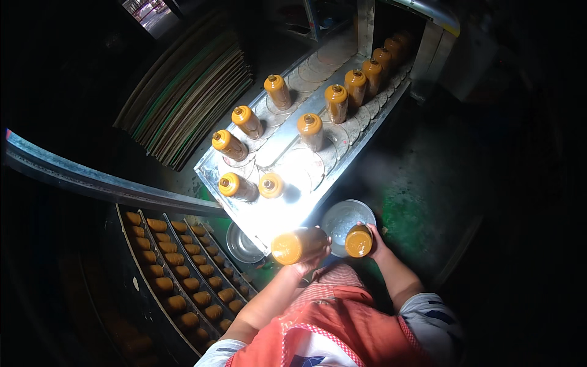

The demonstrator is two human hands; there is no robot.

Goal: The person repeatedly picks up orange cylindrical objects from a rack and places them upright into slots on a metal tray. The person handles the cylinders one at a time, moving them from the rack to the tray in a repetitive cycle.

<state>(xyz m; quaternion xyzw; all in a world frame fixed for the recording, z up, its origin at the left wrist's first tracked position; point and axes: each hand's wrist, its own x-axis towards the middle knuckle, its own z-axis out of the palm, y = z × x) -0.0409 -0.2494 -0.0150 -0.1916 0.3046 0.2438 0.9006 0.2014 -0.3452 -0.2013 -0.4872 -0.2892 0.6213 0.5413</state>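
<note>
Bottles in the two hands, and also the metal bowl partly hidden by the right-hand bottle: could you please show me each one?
Left-hand bottle (306, 243): head view, on its side, near the round base.
Right-hand bottle (358, 243): head view, on its base.
Metal bowl (337, 222): head view, on its bare inside.

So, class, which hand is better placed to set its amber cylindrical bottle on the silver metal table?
Left hand, probably: its amber cylindrical bottle appears nearer the silver metal table; the right hand holds another amber bottle in front of the round metal basin.

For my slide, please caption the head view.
Left hand holds an orange cylindrical bottle, right hand another, near a silvery metal conveyor.
</note>
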